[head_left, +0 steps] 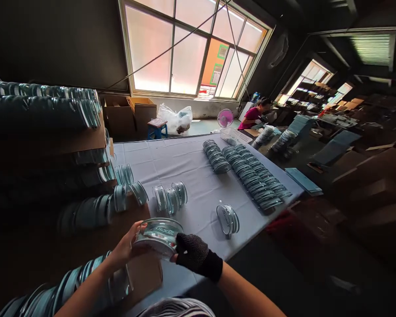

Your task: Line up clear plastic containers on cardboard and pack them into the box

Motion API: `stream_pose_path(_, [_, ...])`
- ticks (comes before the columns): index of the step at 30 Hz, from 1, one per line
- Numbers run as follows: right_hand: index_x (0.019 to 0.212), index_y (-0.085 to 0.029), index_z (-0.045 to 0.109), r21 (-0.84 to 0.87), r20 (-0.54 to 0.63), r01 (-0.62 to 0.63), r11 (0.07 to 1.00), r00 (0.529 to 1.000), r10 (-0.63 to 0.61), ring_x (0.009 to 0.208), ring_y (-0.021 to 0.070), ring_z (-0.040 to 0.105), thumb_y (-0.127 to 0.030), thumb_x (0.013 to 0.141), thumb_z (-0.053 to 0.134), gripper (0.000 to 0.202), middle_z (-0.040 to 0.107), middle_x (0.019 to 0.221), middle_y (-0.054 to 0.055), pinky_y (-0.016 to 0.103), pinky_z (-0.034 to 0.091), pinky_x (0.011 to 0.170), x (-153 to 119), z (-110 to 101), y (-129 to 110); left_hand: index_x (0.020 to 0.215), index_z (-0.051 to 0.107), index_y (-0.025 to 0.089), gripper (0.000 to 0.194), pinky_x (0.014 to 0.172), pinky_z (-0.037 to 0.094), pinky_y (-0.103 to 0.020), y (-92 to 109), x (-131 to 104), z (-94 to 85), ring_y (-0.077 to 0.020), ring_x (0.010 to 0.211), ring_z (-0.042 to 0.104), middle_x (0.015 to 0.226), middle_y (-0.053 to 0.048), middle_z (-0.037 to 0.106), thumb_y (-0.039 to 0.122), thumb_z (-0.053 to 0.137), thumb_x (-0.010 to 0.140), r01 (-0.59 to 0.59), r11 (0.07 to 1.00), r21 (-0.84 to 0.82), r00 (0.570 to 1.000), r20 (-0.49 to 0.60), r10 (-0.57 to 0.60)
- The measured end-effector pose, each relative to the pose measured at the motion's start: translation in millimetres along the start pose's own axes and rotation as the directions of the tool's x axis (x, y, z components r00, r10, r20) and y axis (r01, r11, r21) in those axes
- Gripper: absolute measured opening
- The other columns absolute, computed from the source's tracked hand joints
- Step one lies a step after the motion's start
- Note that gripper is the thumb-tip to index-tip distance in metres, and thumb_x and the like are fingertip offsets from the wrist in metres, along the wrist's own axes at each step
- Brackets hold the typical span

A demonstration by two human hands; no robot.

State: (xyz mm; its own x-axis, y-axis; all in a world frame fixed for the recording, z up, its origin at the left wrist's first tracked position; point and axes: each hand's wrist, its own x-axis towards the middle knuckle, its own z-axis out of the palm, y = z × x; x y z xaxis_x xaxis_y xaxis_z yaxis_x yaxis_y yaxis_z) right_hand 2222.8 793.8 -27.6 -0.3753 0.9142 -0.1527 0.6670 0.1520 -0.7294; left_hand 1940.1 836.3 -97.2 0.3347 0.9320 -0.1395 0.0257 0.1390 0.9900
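Between my two hands is a clear, round, drum-shaped case (161,232) with a pale teal band and lettering on its side. My bare left hand (132,243) is closed on its left edge. On the opposite side, my right hand (194,253), in a dark dotted glove with bare fingertips, grips the rim. The case is held above the near edge of the white-covered table (198,211). To its right, a similar lettered case (228,219) stands on its side. Just beyond my hands is a small group of these cases (170,197).
Long rows of similar cases (251,174) lie along the table's right side. Cardboard boxes (89,143) with stacked cases rise at my left. A white plastic basket (236,135) sits at the far corner. Beyond it are a pink fan (225,118) and a seated person (251,116).
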Motion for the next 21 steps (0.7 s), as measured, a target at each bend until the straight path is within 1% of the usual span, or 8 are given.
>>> stream_pose_path(3, [0.127,-0.023,0.065,-0.162,-0.200,0.142,0.977,0.964,-0.173,0.103,0.0265,0.065,-0.041,0.085,0.068,0.046,0.071,0.114,0.012,0.041,0.051,0.092,-7.5,8.0,11.3,0.126,0.054,0.022,0.080,0.091,0.053,-0.037,-8.5,3.6,8.6,-0.0320,0.110,0.064,0.124,-0.014,0.065,0.046,0.090,0.059,0.003,0.999,-0.050,1.000,0.004,-0.003])
stream_pose_path(6, [0.145,-0.024,0.051,-0.283,-0.197,0.355,0.891,0.888,-0.416,0.138,0.0369,0.044,-0.053,0.078,0.072,0.076,0.044,0.152,0.019,0.055,0.041,0.109,-8.4,19.8,33.9,0.127,0.052,0.022,0.081,0.088,0.053,-0.036,-24.5,8.9,28.1,-0.0299,0.104,0.065,0.120,-0.013,0.066,0.048,0.090,0.060,0.027,0.994,-0.106,0.993,0.114,-0.015])
stream_pose_path(9, [0.145,-0.025,0.051,-0.231,-0.188,0.388,0.892,0.882,-0.432,0.135,0.0317,0.049,-0.043,0.078,0.070,0.071,0.040,0.156,0.016,0.045,0.049,0.103,-5.1,28.5,63.8,0.140,0.044,0.024,0.097,0.089,0.053,-0.038,-49.0,13.0,53.7,-0.0291,0.104,0.066,0.132,-0.017,0.060,0.053,0.089,0.059,0.096,0.986,-0.134,0.979,0.193,-0.069])
stream_pose_path(12, [0.145,-0.023,0.050,-0.247,-0.377,0.133,0.960,0.899,-0.222,0.130,0.0265,0.053,-0.024,0.079,0.058,0.067,0.048,0.150,0.013,0.041,0.049,0.104,0.3,21.8,100.1,0.151,0.034,0.026,0.116,0.094,0.052,-0.042,-74.6,11.7,74.4,-0.0303,0.105,0.067,0.150,-0.022,0.044,0.059,0.089,0.054,0.209,0.973,-0.095,0.970,0.147,-0.194])
stream_pose_path(14, [0.145,-0.020,0.050,-0.309,-0.526,-0.135,0.941,0.849,-0.051,0.131,0.0289,0.051,-0.021,0.080,0.055,0.066,0.052,0.146,0.015,0.048,0.041,0.111,4.7,8.8,128.2,0.151,0.037,0.025,0.110,0.098,0.050,-0.043,-87.6,6.6,82.2,-0.0313,0.110,0.066,0.152,-0.021,0.043,0.058,0.085,0.058,0.243,0.969,-0.031,0.965,0.107,-0.239])
stream_pose_path(16, [0.143,-0.020,0.053,-0.395,-0.600,-0.396,0.829,0.794,0.093,0.133,0.0342,0.047,-0.024,0.082,0.056,0.061,0.055,0.142,0.016,0.059,0.027,0.116,8.4,-4.8,159.0,0.147,0.046,0.023,0.095,0.099,0.050,-0.042,-95.3,-0.9,86.3,-0.0309,0.113,0.064,0.146,-0.019,0.051,0.053,0.080,0.064,0.253,0.966,0.046,0.965,0.052,-0.255])
stream_pose_path(18, [0.142,-0.025,0.055,-0.469,-0.618,-0.579,0.666,0.754,0.221,0.137,0.0401,0.040,-0.030,0.083,0.060,0.059,0.054,0.144,0.015,0.068,0.017,0.114,9.6,-14.0,190.7,0.141,0.053,0.021,0.082,0.097,0.052,-0.040,-97.7,-8.9,88.1,-0.0292,0.110,0.065,0.139,-0.017,0.060,0.049,0.076,0.067,0.278,0.954,0.112,0.960,-0.012,-0.279])
stream_pose_path(21, [0.146,-0.032,0.051,-0.492,-0.627,-0.707,0.508,0.692,0.357,0.140,0.0434,0.034,-0.036,0.084,0.064,0.064,0.046,0.153,0.011,0.069,0.021,0.110,5.7,-20.8,231.9,0.133,0.062,0.018,0.067,0.094,0.055,-0.037,-94.3,-21.6,84.2,-0.0274,0.107,0.068,0.128,-0.014,0.068,0.048,0.068,0.073,0.278,0.943,0.182,0.961,-0.040,-0.275])
